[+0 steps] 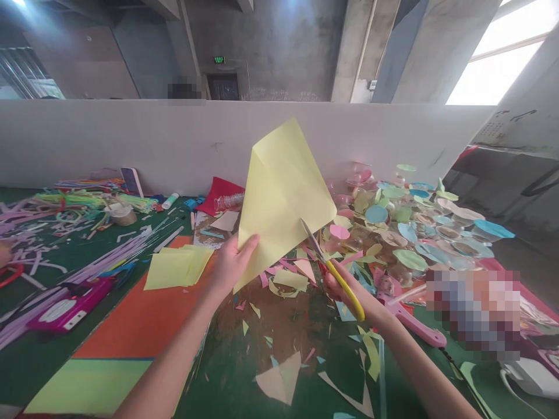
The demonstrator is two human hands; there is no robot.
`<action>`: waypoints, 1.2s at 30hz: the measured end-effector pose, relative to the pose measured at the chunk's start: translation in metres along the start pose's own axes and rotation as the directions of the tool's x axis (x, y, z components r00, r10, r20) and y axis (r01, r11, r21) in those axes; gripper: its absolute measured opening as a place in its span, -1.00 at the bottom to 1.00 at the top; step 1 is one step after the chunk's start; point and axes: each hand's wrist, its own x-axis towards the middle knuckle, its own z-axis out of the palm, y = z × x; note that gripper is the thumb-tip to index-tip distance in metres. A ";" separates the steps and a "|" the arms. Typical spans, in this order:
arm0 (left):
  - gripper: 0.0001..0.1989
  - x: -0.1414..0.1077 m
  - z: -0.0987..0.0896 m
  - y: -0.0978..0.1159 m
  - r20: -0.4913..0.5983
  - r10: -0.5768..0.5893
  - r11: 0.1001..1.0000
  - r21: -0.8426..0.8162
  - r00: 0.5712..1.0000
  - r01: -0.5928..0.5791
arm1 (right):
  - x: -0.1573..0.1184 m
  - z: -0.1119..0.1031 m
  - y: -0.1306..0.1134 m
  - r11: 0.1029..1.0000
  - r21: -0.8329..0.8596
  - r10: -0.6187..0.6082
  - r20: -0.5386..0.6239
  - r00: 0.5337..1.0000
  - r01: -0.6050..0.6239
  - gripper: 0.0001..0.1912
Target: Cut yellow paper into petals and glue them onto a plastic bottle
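A large sheet of pale yellow paper [283,186] is held up in front of me, with a crease near its upper left corner. My left hand [233,265] pinches its lower left edge between thumb and fingers. My right hand [340,285] grips a pair of scissors [345,288] with yellow and red handles. The upper scissor blade lies over the front of the paper near its lower right edge; the other blade is partly hidden. Below the sheet lie paper scraps [290,281] in yellow and pink.
Yellow sheets [178,266] lie on orange paper [144,317] at left. Clear cups with coloured paper pieces [410,259] crowd the right. A pink glue gun [413,323] lies near my right forearm. Pipe cleaners [126,256] and a magenta device [72,305] fill the left. A white partition [131,139] stands behind.
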 end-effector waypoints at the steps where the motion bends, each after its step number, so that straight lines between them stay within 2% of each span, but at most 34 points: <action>1: -0.48 0.000 0.000 0.000 0.007 -0.003 1.000 0.000 1.000 0.003 | 0.000 0.000 0.001 1.000 0.006 -0.003 -0.010 1.000 0.004 -0.48; 13: -0.50 0.002 -0.001 0.003 0.010 -0.043 0.998 0.046 0.999 0.042 | 0.002 -0.003 0.003 0.993 0.111 -0.047 0.031 0.998 0.043 -0.49; 21: -0.47 0.002 -0.002 0.002 0.006 -0.083 0.991 0.104 0.997 0.082 | 0.003 -0.005 0.005 0.994 0.112 -0.019 0.040 0.999 0.014 -0.45; 29: -0.47 0.002 -0.001 0.001 0.009 -0.069 0.991 0.117 0.998 0.067 | 0.001 -0.004 0.000 0.983 0.180 -0.002 0.118 0.993 -0.020 -0.44; 36: -0.48 0.001 -0.002 0.001 0.022 -0.084 0.989 0.120 0.996 0.081 | 0.003 -0.005 0.002 0.994 0.111 0.008 0.104 0.995 -0.019 -0.39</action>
